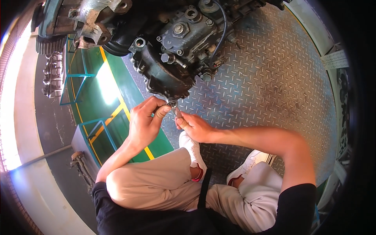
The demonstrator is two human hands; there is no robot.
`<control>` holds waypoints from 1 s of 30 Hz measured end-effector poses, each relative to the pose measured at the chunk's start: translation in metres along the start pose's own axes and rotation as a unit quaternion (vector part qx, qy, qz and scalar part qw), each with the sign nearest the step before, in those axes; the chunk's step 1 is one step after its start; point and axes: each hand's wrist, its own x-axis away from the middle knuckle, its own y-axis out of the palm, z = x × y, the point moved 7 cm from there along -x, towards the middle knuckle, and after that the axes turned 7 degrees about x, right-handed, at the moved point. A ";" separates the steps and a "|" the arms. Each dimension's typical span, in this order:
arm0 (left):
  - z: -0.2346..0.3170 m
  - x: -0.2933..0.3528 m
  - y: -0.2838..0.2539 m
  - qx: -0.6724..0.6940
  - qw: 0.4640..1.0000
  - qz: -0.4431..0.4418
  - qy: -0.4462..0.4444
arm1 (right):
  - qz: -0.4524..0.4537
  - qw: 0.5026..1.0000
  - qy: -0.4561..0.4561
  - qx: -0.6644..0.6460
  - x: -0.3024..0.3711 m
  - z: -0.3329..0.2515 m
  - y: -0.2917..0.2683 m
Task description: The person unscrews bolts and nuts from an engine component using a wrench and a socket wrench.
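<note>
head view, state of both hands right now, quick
Left hand: closed, fingers at the ring end of the wrench.
Right hand: closed, holding the wrench by its handle.

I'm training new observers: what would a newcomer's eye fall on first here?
Probably the big, dark, greasy machine across the top centre. Just below it, the right hand grips a shiny metal tool, with the left hand at its ring end. Then perhaps the bright green floor with yellow lines at left, beside the raised-pattern metal plate at right.
</note>
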 end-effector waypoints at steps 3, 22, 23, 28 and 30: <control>-0.001 -0.001 -0.002 -0.027 1.000 -0.002 0.004 | 0.060 0.996 -0.040 -0.042 -0.006 -0.008 0.020; -0.028 0.009 0.003 0.082 0.995 -0.030 -0.040 | -0.015 0.987 0.156 0.044 -0.002 -0.018 -0.016; -0.027 0.011 0.008 0.106 0.992 -0.056 -0.035 | -0.030 0.982 0.150 0.108 0.008 -0.026 -0.026; -0.017 0.010 0.011 0.102 0.988 -0.103 0.044 | -0.067 0.968 0.148 0.193 0.042 -0.074 -0.060; -0.017 0.011 0.009 0.122 0.987 -0.102 0.036 | -0.057 0.952 0.166 0.251 0.046 -0.096 -0.076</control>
